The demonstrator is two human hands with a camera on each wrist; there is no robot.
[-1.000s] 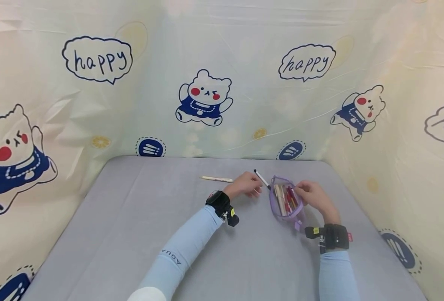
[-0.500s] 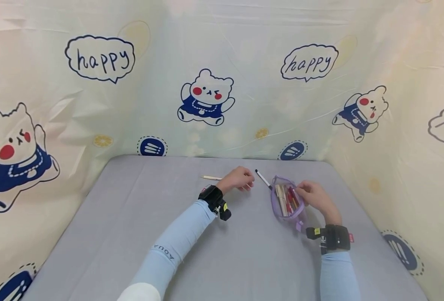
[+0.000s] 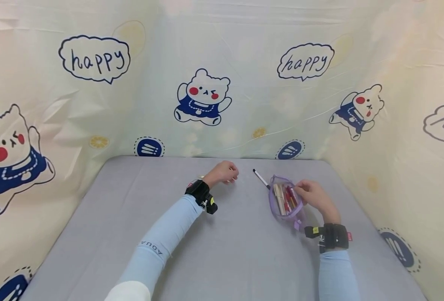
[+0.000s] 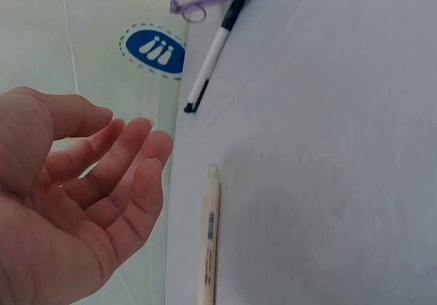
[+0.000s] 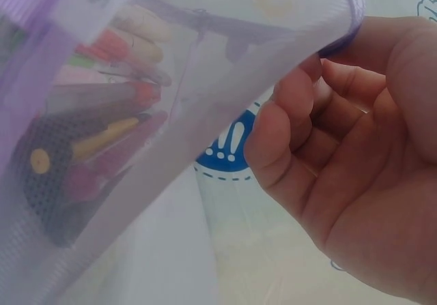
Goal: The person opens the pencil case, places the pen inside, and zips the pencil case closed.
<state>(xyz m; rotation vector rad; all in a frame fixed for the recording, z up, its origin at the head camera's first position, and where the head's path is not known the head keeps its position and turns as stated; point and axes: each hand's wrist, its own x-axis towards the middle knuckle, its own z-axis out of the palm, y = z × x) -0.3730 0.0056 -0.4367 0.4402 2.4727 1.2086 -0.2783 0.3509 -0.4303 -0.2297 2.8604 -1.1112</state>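
Observation:
In the head view my left hand [image 3: 222, 172] hovers over the far middle of the table, fingers loosely bent and holding nothing. Beside it in the left wrist view lies a beige pen [image 4: 210, 240]; from the head it is mostly hidden behind that hand and wrist. My right hand [image 3: 315, 196] pinches the right rim of an open purple mesh pencil case [image 3: 299, 215] between thumb and fingers. Several pens and markers [image 5: 116, 100] show inside the case through its mesh wall. A white pen with black ends [image 3: 261, 178] lies on the table, against the case's far left side.
A grey cloth covers the table [image 3: 131, 217]. A patterned curtain [image 3: 252, 100] with cartoon bears closes off its back and both sides. Each wrist wears a black camera band, the left band [image 3: 198, 191] and the right band [image 3: 335, 236].
My left hand has moved left and slightly away, from near the pencil case to over the beige pen, covering it in the head view. The right hand and the case have stayed in place.

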